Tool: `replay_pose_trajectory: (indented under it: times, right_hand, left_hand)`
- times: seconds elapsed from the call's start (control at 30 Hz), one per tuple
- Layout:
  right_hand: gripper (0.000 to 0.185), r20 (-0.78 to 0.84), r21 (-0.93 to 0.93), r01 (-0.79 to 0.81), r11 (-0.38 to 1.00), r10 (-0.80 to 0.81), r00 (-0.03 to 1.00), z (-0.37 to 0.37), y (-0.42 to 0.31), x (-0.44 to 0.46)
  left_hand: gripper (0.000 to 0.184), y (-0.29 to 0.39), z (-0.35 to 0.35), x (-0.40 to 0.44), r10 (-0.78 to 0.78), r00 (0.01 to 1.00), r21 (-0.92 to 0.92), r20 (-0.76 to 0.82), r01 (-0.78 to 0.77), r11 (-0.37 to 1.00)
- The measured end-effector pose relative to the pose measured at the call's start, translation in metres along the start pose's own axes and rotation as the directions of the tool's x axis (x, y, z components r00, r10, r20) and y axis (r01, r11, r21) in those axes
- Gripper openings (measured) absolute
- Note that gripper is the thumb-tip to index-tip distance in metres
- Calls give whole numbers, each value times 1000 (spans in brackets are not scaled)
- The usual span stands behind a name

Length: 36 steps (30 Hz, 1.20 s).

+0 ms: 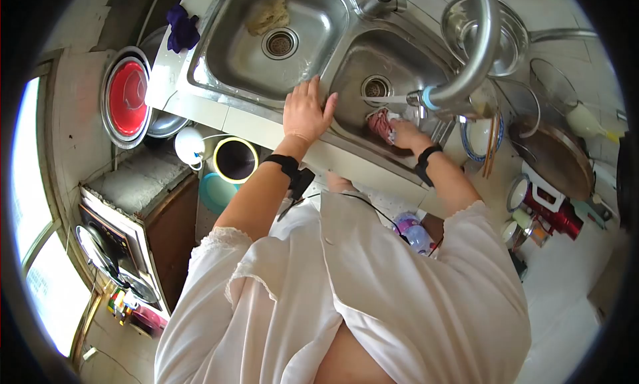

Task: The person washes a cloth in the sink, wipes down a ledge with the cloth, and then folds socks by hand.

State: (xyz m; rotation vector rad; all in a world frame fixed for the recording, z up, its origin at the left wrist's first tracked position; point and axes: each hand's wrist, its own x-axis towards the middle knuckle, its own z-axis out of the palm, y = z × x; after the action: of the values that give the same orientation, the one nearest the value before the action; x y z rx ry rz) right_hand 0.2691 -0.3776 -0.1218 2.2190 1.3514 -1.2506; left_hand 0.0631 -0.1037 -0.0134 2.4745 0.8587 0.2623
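Water runs from the faucet [417, 98] into the right basin [353, 118] of a steel double sink. Low in that basin my right hand [407, 132] is closed on a wet red and white cloth [381, 125], just beside the stream. My left hand [307, 110] lies flat on the sink's front edge by the divider, fingers spread, holding nothing. In the left basin [226, 51] a crumpled yellowish cloth [269, 15] lies next to the drain.
A purple cloth [182, 28] hangs at the counter's left corner. Red and steel basins [128, 98] lean at the left. Behind the faucet stands a steel bowl [459, 18]. At the right are a pan [552, 159] and a red thermos [559, 214].
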Motion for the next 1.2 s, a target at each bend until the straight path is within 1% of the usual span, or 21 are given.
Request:
replay_pose_trajectory:
  times: [0.07,0.17,0.33,0.47,0.53,0.6,0.63,0.67,0.73,0.77,0.8,0.83,0.87,0.93,0.97,1.0,1.03,1.07,1.13,1.17,1.2]
  right_hand:
    - [55,-124,172,-9,985,31,992,33,-2,29]
    - [45,-62,335,-22,942,45,997,-32,-65,32]
    - [35,-348,297,240,924,-129,929,-88,-101,78]
    - [49,-659,273,64,960,138,740,-74,-38,168]
    - [49,-771,179,82,980,88,631,-97,-3,140]
    - [42,-722,281,58,958,171,670,-100,18,98]
    - [37,-780,174,-20,985,150,607,-68,42,101]
    - [44,-670,161,-204,966,259,696,-48,48,84]
    - [51,-380,278,-358,892,444,811,35,84,98]
    - [51,-378,282,-369,886,456,806,59,74,93]
    - [68,-363,479,-77,874,277,890,83,52,84]
    - [72,-223,725,103,681,91,970,73,34,70]
    - [76,-71,921,104,376,-102,992,61,15,55]
    - [64,53,495,-85,865,67,996,-17,-57,21]
    - [59,93,387,-148,910,121,988,-57,-87,2]
    - [55,83,388,-165,907,144,986,-90,-108,-12]
    - [55,-36,446,-97,890,126,991,-59,-96,20]
    - [59,-256,658,121,743,70,964,-82,-109,2]
    - [63,-327,787,119,605,246,913,-94,-120,17]
    - [61,-419,854,248,457,323,848,-76,-116,50]
    - [57,-501,826,286,485,401,767,-66,-109,64]
  left_hand:
    - [64,2,-3,-1,31,999,-10,-13,-31,999]
    - [65,4,-6,2,3,1000,-30,20,-3,1000]
    - [64,6,-6,3,-9,1000,-37,-7,9,999]
    - [62,5,-9,4,-4,1000,-53,-15,3,999]
    - [61,6,-7,1,-2,1000,-63,-12,1,998]
    - [60,6,-6,1,5,999,-47,-37,-6,999]
    - [60,7,-6,1,7,999,-49,-38,-9,999]
    - [60,7,-5,1,1,999,-49,-37,-3,999]
    - [59,8,-7,0,1,1000,-58,-27,-3,998]
    - [58,8,-7,0,-9,1000,-43,-20,8,999]
    - [58,8,-6,-1,-18,1000,-31,-10,17,999]
    - [60,9,-7,-1,-28,1000,-27,11,28,999]
    - [60,8,-5,0,-8,1000,-41,17,9,999]
    - [59,6,0,-2,24,998,-31,-56,-25,999]
    - [58,3,4,-2,52,995,-24,-91,-54,998]
    - [56,7,0,-3,11,999,-32,-52,-12,999]
    - [56,7,1,-5,8,999,-35,-37,-10,999]
    - [55,4,3,-4,3,1000,-33,-27,-4,999]
    - [52,1,6,-1,-20,999,-92,-30,18,996]
    - [50,-4,10,2,-27,999,-175,-21,23,984]
    - [51,-2,10,3,-65,997,-228,-38,55,972]
